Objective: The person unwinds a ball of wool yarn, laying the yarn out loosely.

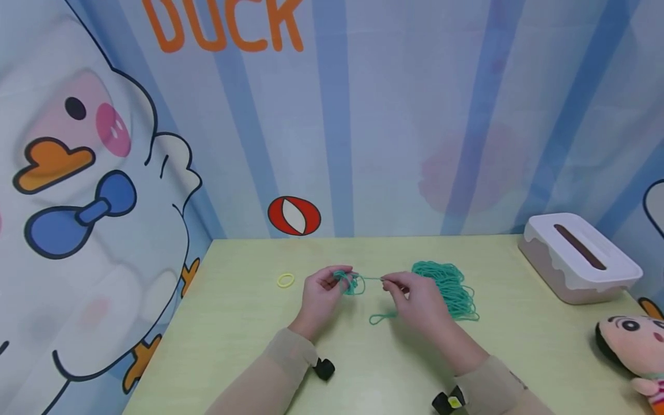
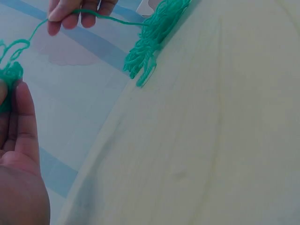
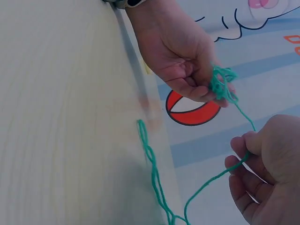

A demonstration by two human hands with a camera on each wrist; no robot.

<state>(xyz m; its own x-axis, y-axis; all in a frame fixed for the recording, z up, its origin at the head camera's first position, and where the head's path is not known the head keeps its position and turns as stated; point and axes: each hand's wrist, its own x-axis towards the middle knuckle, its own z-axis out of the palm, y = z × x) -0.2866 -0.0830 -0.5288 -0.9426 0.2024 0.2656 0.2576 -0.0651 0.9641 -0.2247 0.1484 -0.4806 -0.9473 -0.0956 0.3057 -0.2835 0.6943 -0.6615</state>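
A small looped bunch of green yarn (image 1: 349,281) is pinched between the thumb and fingers of my left hand (image 1: 320,295), raised over the table. From it a single strand runs to my right hand (image 1: 419,300), whose thumb and index finger pinch it. Past the right hand the strand (image 2: 122,21) continues to the larger heap of green yarn (image 1: 450,288) on the table. In the right wrist view a twisted loose loop of yarn (image 3: 153,161) lies below the hands; the heap itself is outside that view.
On the table (image 1: 244,351), a yellow ring (image 1: 285,280) lies left of the left hand. A tissue box (image 1: 581,256) stands at the back right, with a plush doll (image 1: 635,346) nearer on the right edge. A printed duck curtain (image 1: 384,115) hangs behind.
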